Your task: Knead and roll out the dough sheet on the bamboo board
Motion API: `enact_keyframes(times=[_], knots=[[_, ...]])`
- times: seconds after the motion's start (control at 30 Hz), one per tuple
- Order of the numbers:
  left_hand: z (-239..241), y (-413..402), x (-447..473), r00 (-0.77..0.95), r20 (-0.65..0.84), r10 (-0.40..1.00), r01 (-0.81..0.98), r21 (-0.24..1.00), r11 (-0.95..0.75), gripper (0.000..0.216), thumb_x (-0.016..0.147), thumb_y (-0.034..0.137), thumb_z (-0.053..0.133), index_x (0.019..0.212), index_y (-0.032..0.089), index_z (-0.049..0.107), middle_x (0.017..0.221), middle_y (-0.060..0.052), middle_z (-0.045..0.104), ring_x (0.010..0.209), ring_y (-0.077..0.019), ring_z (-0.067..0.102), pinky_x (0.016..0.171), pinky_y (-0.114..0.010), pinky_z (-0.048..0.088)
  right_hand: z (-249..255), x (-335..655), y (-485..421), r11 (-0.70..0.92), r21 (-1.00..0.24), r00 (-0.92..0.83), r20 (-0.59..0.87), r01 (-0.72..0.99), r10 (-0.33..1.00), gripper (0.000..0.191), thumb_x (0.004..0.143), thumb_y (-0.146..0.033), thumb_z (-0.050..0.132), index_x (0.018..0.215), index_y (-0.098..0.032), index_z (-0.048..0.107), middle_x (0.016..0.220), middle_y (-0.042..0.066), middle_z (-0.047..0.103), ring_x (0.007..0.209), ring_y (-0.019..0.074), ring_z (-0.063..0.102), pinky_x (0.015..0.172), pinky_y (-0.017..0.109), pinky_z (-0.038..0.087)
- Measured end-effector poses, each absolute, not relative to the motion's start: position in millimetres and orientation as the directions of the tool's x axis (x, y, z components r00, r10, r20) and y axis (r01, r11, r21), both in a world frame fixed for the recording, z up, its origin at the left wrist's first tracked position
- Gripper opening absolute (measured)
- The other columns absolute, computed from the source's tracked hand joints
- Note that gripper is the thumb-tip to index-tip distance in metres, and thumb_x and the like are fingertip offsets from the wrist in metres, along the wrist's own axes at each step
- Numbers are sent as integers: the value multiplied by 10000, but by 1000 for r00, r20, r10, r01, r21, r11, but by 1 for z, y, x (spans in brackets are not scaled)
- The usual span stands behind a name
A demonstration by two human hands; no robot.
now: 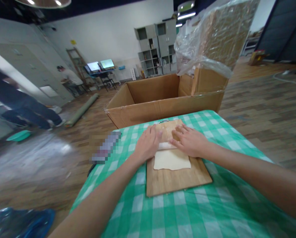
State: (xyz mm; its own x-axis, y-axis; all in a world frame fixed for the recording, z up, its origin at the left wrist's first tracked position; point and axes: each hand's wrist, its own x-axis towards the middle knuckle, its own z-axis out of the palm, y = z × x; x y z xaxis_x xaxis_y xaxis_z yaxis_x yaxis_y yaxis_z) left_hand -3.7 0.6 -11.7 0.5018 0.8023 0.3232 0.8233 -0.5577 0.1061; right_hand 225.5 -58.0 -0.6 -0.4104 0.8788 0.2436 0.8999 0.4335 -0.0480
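A pale, flat sheet of dough (172,162) lies on a wooden cutting board (175,181). Along its far edge runs a whitish cylinder (166,145); I cannot tell whether it is rolled-up dough or a rolling pin. My left hand (148,141) rests over the cylinder's left end, fingers stretched forward and thumb pointing inward. Over the right end lies my right hand (189,139), its fingers spread out flat. Both palms hide the ends of the cylinder. Past the hands, the board's far part shows, with a metal handle (163,121) at its edge.
A green-and-white checked cloth (163,211) covers the table. At its left edge lies a blurred-out flat object (106,147). A large open cardboard box (148,110) stands just beyond. Two people are off to the left, one standing (26,102), one seated (72,79).
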Motion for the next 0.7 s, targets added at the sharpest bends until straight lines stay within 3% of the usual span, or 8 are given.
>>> enact_keyframes(times=[0.13, 0.23, 0.33, 0.57, 0.7], knots=[[-16, -41, -10, 466, 406, 786, 843, 66, -534, 630, 1106, 439, 123, 1536, 46, 363, 1583, -248, 449, 1513, -333, 391, 1230, -532, 330, -3, 219, -83, 438, -50, -404, 307, 897, 862, 727, 1056, -608, 316, 1514, -74, 501, 1579, 223, 479, 1525, 386, 333, 1203, 535, 314], [-22, -64, -17, 428, 405, 808, 844, 140, -517, 629, 1106, 462, 134, 1581, 98, 326, 1613, -200, 435, 1531, -305, 369, 1240, -516, 335, -2, 217, -103, 489, -16, -454, 347, 872, 821, 745, 1051, -595, 345, 1583, -78, 410, 1630, 207, 413, 1550, 387, 279, 1229, 544, 271], [-25, -74, -21, 367, 356, 860, 855, 234, -462, 665, 1103, 489, 120, 1607, 91, 294, 1646, -192, 385, 1550, -297, 334, 1248, -522, 326, 5, 219, -105, 531, 35, -506, 358, 847, 784, 728, 1057, -596, 332, 1561, -85, 450, 1645, 212, 383, 1547, 397, 283, 1242, 557, 241], [-7, -53, -10, 201, 121, 972, 900, 370, -232, 770, 1073, 583, 71, 1606, 81, 313, 1652, -191, 369, 1544, -312, 344, 1232, -535, 332, 10, 221, -45, 552, 22, -534, 287, 833, 795, 672, 1083, -564, 277, 1495, -103, 539, 1597, 228, 451, 1503, 413, 366, 1200, 565, 299], [0, -24, -10, 227, 55, 972, 892, 389, -230, 761, 1062, 616, 52, 1611, 154, 306, 1658, -153, 378, 1537, -295, 362, 1220, -508, 351, 3, 221, -24, 591, -15, -571, 240, 806, 785, 605, 1107, -497, 237, 1415, -127, 604, 1480, 198, 585, 1446, 372, 448, 1189, 560, 306]])
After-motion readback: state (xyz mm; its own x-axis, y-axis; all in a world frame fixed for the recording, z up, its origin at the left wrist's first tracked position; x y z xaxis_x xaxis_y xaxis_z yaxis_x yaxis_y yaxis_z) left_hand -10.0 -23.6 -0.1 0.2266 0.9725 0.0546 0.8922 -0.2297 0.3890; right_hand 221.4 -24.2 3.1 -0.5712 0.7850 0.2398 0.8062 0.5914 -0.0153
